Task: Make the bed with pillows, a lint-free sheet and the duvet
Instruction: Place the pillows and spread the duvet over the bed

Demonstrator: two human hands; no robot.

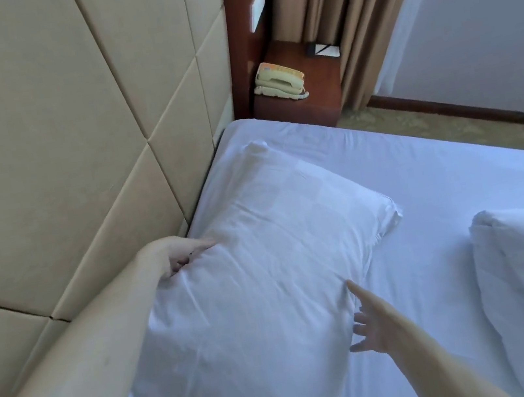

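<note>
Beside the headboard (70,125), a pillow (262,249) on the sheet (422,179).
Your left hand (177,254) curls into its headboard-side edge; your right hand (372,321), fingers spread, touches the opposite edge. It is likely light and soft (it will sag), so take both long edges.

One view only, worn on the person's head. It looks forward and steeply down over the head end of the bed, near enough that both forearms enter from the bottom edge, with the left hand (180,256) and right hand (373,325) at the near pillow (264,266). The padded headboard (37,131) fills the left side. The nightstand (307,105) and curtain (354,12) lie farther off at upper right, seemingly a little blurred.
</note>
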